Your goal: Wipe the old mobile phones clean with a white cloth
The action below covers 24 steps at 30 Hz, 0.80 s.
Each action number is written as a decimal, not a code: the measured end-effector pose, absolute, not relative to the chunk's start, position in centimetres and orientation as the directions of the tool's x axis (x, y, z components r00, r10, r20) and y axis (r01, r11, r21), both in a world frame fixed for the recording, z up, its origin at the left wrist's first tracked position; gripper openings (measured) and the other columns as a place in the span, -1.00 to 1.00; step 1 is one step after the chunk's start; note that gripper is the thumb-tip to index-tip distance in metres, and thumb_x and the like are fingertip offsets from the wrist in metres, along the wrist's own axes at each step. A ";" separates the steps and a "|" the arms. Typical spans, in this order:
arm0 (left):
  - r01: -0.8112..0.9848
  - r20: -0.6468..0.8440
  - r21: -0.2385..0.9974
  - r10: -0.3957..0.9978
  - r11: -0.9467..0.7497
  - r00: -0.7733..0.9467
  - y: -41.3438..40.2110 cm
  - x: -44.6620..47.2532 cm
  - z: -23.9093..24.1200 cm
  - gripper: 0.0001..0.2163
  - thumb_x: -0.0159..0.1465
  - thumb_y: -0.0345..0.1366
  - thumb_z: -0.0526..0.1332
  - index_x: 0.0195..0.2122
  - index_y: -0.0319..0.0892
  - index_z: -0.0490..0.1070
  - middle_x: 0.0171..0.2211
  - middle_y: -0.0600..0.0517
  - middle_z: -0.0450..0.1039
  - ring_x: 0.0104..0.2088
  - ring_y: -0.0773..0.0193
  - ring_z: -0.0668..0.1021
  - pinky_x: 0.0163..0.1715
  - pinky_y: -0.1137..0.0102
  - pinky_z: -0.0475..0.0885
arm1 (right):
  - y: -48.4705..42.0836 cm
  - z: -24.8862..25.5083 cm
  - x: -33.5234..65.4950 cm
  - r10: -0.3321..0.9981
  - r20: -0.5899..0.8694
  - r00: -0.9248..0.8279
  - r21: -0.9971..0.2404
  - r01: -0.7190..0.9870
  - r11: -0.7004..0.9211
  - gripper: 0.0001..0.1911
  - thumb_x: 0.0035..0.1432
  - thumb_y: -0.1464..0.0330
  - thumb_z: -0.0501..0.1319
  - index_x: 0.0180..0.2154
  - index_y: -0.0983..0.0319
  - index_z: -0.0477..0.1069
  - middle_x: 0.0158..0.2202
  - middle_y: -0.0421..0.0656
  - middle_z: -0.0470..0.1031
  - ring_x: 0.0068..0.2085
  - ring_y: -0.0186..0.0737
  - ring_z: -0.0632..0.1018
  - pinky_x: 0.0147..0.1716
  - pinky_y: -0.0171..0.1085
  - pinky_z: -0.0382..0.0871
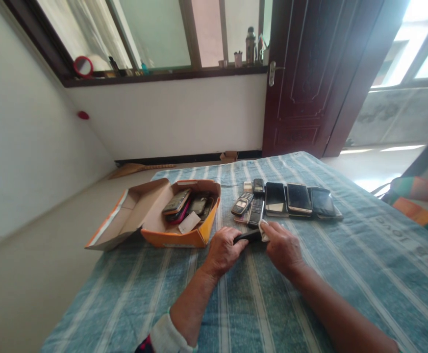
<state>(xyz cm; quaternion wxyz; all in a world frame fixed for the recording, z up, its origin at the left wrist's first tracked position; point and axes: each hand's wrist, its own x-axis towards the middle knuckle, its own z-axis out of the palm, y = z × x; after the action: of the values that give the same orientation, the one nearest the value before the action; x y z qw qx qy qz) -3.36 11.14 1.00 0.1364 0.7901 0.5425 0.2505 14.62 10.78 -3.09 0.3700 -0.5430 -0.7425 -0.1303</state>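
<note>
My left hand point(225, 250) is closed around one end of a dark mobile phone point(248, 236), held low over the cloth. In my right hand point(283, 248) a small white cloth point(264, 230) is pinched and pressed against the phone's other end. Just beyond my hands lie several keypad phones, among them a grey one point(242, 203) and a black one point(256, 212). To their right, smartphones rest in a row, including a black one point(275, 197) and a gold-edged one point(299, 198).
An open orange cardboard box point(177, 239) with several phones inside stands left of my hands, its lid point(129, 208) folded out leftward. A blue striped cloth point(199, 299) covers the surface. Beyond are a dark red door point(302, 98) and a windowsill point(162, 76) holding small items.
</note>
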 end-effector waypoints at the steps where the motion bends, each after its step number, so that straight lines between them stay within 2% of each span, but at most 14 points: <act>1: 0.790 0.248 0.486 0.926 -0.374 0.286 11.1 -3.3 1.0 -0.94 0.16 -0.35 0.31 -0.42 -0.21 0.52 -0.43 -0.01 0.51 -0.35 0.20 0.53 -0.32 0.37 0.37 | 10.8 -3.1 14.7 0.717 0.685 -0.131 -0.216 0.903 0.372 -0.62 0.05 0.63 0.04 -0.19 0.22 0.49 -0.33 -0.12 0.53 -0.36 -0.20 0.47 -0.39 -0.30 0.22; 9: 0.793 0.247 0.479 0.925 -0.376 0.289 11.2 -3.4 0.9 -0.94 0.15 -0.36 0.32 -0.44 -0.22 0.52 -0.43 -0.01 0.51 -0.34 0.20 0.52 -0.32 0.38 0.38 | 11.0 -3.1 15.1 0.715 0.688 -0.125 -0.226 0.899 0.375 -0.59 0.07 0.64 0.00 -0.15 0.25 0.49 -0.32 -0.11 0.53 -0.37 -0.24 0.47 -0.38 -0.33 0.26; 12: 0.787 0.246 0.479 0.920 -0.389 0.305 11.1 -3.4 1.0 -0.95 0.16 -0.38 0.31 -0.43 -0.21 0.52 -0.43 0.00 0.51 -0.32 0.20 0.52 -0.29 0.37 0.39 | 10.7 -2.7 14.6 0.628 0.747 -0.218 -0.158 0.859 0.486 -0.62 0.17 0.60 -0.03 -0.10 0.29 0.47 -0.23 -0.04 0.52 -0.24 -0.19 0.48 -0.24 -0.28 0.33; 17: 0.784 0.264 0.481 0.918 -0.392 0.296 11.1 -3.4 0.8 -0.96 0.16 -0.38 0.31 -0.43 -0.21 0.52 -0.43 0.00 0.51 -0.32 0.20 0.53 -0.28 0.38 0.40 | 10.1 -2.2 13.5 0.538 0.764 -0.356 -0.044 0.804 0.593 -0.71 0.26 0.50 0.00 -0.16 0.31 0.49 -0.14 0.01 0.50 -0.07 -0.06 0.44 -0.08 -0.14 0.32; 20: 0.793 0.265 0.467 0.917 -0.392 0.298 11.2 -3.4 0.6 -0.96 0.15 -0.38 0.32 -0.42 -0.22 0.52 -0.42 -0.01 0.52 -0.32 0.18 0.53 -0.28 0.37 0.40 | 10.1 -2.3 13.7 0.561 0.750 -0.351 -0.048 0.817 0.575 -0.71 0.25 0.52 0.01 -0.15 0.32 0.49 -0.17 0.00 0.51 -0.10 -0.06 0.45 -0.10 -0.15 0.32; 24: 0.791 0.265 0.466 0.915 -0.397 0.303 11.3 -3.4 0.5 -0.95 0.14 -0.37 0.33 -0.43 -0.22 0.52 -0.44 -0.01 0.51 -0.32 0.19 0.53 -0.30 0.38 0.39 | 10.6 -2.8 14.5 0.654 0.707 -0.270 -0.111 0.871 0.479 -0.67 0.21 0.57 0.01 -0.14 0.29 0.49 -0.25 -0.04 0.53 -0.23 -0.14 0.48 -0.21 -0.23 0.33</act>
<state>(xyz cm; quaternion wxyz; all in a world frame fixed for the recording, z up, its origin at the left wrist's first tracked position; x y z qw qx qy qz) -3.37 11.30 0.53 0.1247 0.7976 0.5348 0.2497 14.47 10.59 -2.79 0.3574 -0.4872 -0.7823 -0.1516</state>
